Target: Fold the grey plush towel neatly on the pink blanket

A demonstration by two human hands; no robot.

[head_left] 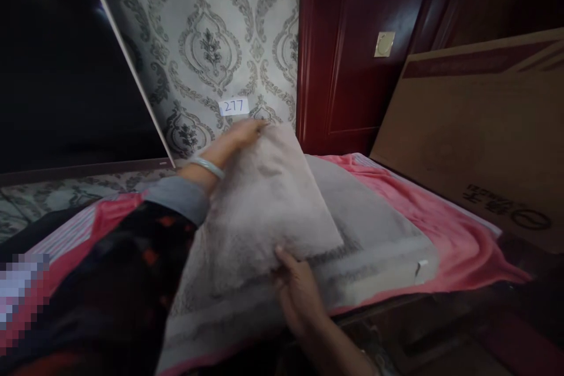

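A greyish-beige plush cloth (282, 200) is partly folded over, its paler flap lying on a darker grey layer (365, 200) of the same look. My left hand (247, 132), below a sleeve and a pale bangle, reaches to the far edge of the flap. It is blurred, but its fingers look closed on the cloth near the far corner. At the near edge, my right hand (302, 291) pinches the cloth, thumb on top and the other fingers underneath. A small tag (422, 268) shows at the near right corner of the grey layer.
Beneath the cloth lies a pink blanket (458, 247) with a striped edge. A large dark screen (74, 64) stands at left and a big cardboard box (480, 135) leans at right. Behind are a patterned wall (211, 41), a paper label "277" (234, 106) and a dark red wood panel (348, 41).
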